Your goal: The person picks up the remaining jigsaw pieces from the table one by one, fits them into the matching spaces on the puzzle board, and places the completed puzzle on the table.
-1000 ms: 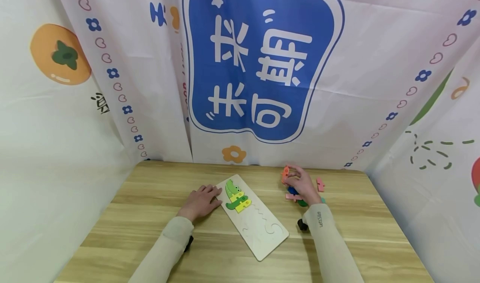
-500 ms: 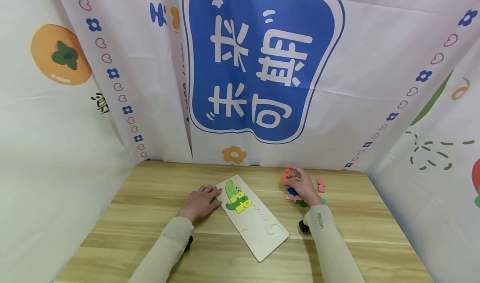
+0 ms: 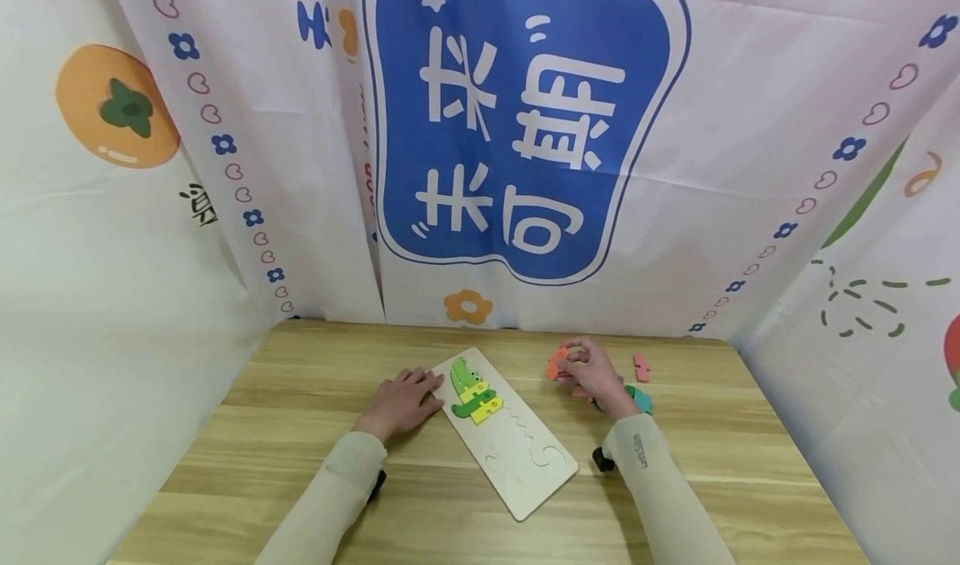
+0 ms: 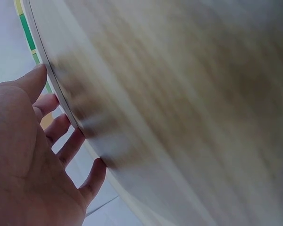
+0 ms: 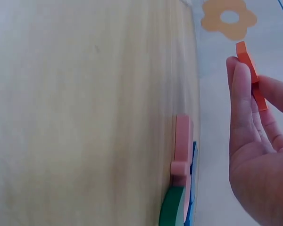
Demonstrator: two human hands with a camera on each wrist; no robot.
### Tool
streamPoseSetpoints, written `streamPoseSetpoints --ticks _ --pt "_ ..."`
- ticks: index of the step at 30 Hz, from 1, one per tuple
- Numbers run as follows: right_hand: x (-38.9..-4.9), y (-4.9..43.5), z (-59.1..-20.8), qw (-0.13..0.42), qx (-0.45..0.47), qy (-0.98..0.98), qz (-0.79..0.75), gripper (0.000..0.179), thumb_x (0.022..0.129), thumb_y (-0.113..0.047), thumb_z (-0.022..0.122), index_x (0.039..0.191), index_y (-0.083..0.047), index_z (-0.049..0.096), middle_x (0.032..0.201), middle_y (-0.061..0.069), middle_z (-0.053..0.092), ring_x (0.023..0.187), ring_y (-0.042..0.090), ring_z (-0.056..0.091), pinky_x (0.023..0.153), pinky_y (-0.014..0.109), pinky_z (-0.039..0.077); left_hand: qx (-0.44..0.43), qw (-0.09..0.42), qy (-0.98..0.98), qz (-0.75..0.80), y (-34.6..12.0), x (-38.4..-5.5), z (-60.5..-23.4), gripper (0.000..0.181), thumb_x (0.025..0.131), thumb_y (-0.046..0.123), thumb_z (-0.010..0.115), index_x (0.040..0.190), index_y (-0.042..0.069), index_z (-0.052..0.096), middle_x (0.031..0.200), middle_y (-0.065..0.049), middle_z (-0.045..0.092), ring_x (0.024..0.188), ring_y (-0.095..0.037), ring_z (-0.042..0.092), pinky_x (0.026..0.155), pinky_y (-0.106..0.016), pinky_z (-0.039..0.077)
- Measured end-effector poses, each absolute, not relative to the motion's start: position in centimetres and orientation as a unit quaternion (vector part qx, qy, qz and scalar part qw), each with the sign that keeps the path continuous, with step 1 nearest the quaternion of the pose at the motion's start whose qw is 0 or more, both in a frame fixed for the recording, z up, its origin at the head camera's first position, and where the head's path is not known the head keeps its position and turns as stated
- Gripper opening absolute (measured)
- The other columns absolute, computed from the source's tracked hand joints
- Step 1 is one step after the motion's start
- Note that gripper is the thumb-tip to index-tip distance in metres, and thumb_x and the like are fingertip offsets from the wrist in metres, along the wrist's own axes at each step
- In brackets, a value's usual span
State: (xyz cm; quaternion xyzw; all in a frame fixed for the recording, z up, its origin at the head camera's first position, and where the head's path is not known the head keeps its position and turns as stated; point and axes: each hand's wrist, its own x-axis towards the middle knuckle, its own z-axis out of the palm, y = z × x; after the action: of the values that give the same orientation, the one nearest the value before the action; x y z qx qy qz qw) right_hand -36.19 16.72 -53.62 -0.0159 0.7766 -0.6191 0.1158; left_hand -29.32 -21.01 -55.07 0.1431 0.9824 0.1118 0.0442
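Note:
My right hand (image 3: 597,375) pinches an orange puzzle piece (image 3: 557,363) between thumb and fingers; in the right wrist view the orange piece (image 5: 247,66) is off the table. My left hand (image 3: 399,404) lies on the table with its fingers spread, the thumb touching the edge of the pale wooden puzzle board (image 3: 517,473). A green crocodile head piece (image 3: 465,376) sits at the board's upper end. Yellow and green body pieces (image 3: 486,411) follow below it. Wavy outlines mark the bare lower part. In the left wrist view, the left fingertips (image 4: 104,162) touch the tabletop.
Under and beside the right wrist lie loose pieces: a teal piece (image 3: 640,398), a pink piece (image 5: 181,141), a green piece (image 5: 172,207) and a blue one (image 5: 192,188). Another pink piece (image 3: 641,367) lies farther right. A printed cloth (image 3: 525,298) hangs behind the table.
My right hand has moved a little left and toward me with the orange piece, uncovering more of the teal piece. The left hand and board have stayed put.

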Motion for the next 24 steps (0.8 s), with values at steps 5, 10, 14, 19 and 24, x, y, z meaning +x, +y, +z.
streamPoseSetpoints --ticks 5,10,14,19,24 --pt "-35.6 15.9 -53.7 0.114 -0.012 0.780 -0.615 0.035 0.102 -0.017 0.068 0.134 -0.008 0.058 0.104 0.012 0.074 0.089 0.034 0.076 0.053 0.029 0.044 0.144 0.043 0.983 0.108 -21.0 -29.4 -55.1 0.055 0.106 0.046 0.054 0.155 0.020 0.050 0.158 -0.010 0.048 0.146 -0.036 0.042 0.107 -0.064 0.042" --pt "-34.7 14.8 -54.1 0.118 -0.025 0.765 -0.633 0.026 0.102 -0.008 0.065 0.126 0.000 0.060 0.104 0.016 0.074 0.083 0.025 0.075 0.077 0.037 0.062 0.140 0.042 0.983 0.112 -20.9 -29.4 -54.8 0.054 0.106 0.045 0.055 0.154 0.021 0.052 0.157 -0.010 0.049 0.145 -0.036 0.043 0.107 -0.063 0.043" --pt "-34.1 13.8 -54.4 0.133 -0.022 0.759 -0.637 0.021 0.101 -0.007 0.065 0.121 0.000 0.061 0.104 0.016 0.073 0.082 0.021 0.074 0.084 0.039 0.062 0.139 0.043 0.983 0.110 -20.8 -29.4 -54.7 0.053 0.107 0.045 0.054 0.155 0.022 0.051 0.156 -0.009 0.049 0.145 -0.035 0.043 0.107 -0.062 0.043" --pt "-33.3 12.6 -54.3 0.149 -0.029 0.750 -0.643 0.019 0.101 -0.007 0.065 0.118 0.001 0.063 0.104 0.015 0.070 0.087 0.024 0.076 0.087 0.040 0.062 0.141 0.041 0.983 0.108 -20.9 -29.4 -54.7 0.053 0.106 0.044 0.055 0.155 0.021 0.052 0.155 -0.009 0.050 0.144 -0.035 0.044 0.105 -0.062 0.044" --pt "-32.4 11.3 -53.9 0.155 -0.053 0.745 -0.647 0.018 0.100 -0.003 0.066 0.117 0.004 0.063 0.104 0.017 0.066 0.091 0.031 0.076 0.088 0.043 0.062 0.138 0.043 0.983 0.110 -20.9 -29.4 -54.7 0.054 0.106 0.045 0.055 0.155 0.021 0.051 0.156 -0.009 0.050 0.145 -0.035 0.043 0.106 -0.062 0.043"
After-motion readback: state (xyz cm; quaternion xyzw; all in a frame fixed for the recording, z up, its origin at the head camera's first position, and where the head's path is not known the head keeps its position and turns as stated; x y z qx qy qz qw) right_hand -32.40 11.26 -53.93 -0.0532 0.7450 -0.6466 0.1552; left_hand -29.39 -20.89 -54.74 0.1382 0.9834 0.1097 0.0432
